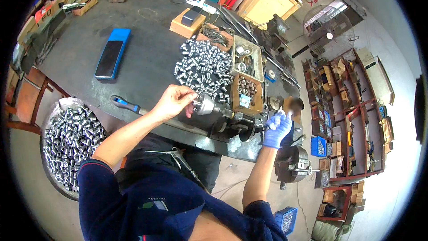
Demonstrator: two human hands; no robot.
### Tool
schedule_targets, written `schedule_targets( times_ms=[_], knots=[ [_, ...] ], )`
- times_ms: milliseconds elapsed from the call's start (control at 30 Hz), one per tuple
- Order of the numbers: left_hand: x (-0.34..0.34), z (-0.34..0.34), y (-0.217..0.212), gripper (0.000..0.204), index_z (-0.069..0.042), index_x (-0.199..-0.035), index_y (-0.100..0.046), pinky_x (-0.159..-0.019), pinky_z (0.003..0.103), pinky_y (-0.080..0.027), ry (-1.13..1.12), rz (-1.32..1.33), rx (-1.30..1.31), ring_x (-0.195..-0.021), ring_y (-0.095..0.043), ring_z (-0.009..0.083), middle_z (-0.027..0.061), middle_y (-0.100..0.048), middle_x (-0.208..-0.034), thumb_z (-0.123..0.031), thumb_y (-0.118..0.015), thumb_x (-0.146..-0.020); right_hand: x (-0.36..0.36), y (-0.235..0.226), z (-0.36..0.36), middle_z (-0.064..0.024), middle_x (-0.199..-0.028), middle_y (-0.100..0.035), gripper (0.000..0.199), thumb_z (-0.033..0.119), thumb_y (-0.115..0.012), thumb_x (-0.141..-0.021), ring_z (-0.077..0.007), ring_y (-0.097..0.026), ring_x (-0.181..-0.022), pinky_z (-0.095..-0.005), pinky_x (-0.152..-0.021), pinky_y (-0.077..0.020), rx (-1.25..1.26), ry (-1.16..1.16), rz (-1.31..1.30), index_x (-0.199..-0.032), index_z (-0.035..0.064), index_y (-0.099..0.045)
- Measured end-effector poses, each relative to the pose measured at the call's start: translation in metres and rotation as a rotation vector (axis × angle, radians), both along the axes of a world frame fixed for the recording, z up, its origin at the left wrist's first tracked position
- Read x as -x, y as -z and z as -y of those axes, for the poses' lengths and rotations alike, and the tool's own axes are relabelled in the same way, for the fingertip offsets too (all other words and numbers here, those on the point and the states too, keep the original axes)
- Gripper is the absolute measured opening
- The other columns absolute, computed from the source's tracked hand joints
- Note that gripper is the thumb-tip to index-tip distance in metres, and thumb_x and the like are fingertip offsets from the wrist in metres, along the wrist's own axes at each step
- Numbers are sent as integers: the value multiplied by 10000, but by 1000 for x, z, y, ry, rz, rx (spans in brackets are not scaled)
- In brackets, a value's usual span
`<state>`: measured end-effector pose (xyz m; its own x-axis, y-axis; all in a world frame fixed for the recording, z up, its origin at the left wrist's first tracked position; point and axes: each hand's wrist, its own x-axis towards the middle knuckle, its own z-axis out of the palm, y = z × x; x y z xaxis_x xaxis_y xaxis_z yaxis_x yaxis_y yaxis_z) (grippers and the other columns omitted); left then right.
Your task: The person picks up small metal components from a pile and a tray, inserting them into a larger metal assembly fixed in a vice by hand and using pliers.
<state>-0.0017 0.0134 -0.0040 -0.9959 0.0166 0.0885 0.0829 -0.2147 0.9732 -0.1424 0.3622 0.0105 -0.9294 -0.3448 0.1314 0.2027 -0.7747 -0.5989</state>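
My bare left hand is at the front edge of the bench, its thumb and fingers pinched at the open face of a silver chuck. What the fingertips hold there is mostly hidden. The chuck sits on a dark bench-mounted spindle fixture. My right hand, in a blue glove, is at the fixture's right end with curled fingers; what lies inside them is hidden. Just beyond the chuck spreads a heap of small shiny metal fittings. A cardboard box of darker small parts stands right of the heap.
A large round tub of fittings stands at lower left. On the bench lie a phone on a blue case and a blue-black handled tool. A silver trigger tool is by my lap. A vise stands at right, near parts shelves.
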Motion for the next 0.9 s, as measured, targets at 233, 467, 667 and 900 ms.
schedule_targets(
  times_ms=[233,467,667,900],
  knots=[
    [1,-14,-5,196,18,-861,-538,-480,225,-448,-42,-83,-9,-534,-543,97,54,-565,-637,-177,-530,-883,11,16,22,-8,-508,-484,282,308,-511,-884,-69,-410,-381,-199,-294,-301,-226,360,-74,-759,56,-534],
    [-6,-26,-9,153,-7,-861,-505,-447,195,-375,-199,127,30,-533,-467,49,6,-501,-619,-156,-533,-881,-5,4,17,-17,-608,-542,233,261,-528,-878,-50,-429,-423,-181,-319,-342,-208,303,-248,-819,38,-559],
    [-8,-32,8,55,-9,-854,-484,-643,204,-379,-307,-194,29,-739,-464,56,15,-478,-807,-47,-519,-871,8,14,16,-48,-671,-572,241,267,-503,-891,-61,-452,-444,-189,-320,-346,-100,290,-127,-808,46,-551],
    [-3,-41,5,65,2,-871,-458,-647,219,-394,-304,-247,83,-728,-457,70,14,-451,-786,-27,-515,-867,24,84,9,3,-639,-555,204,284,-553,-864,-71,-495,-471,-196,-376,-376,-586,470,57,-778,99,-545]
  ],
)
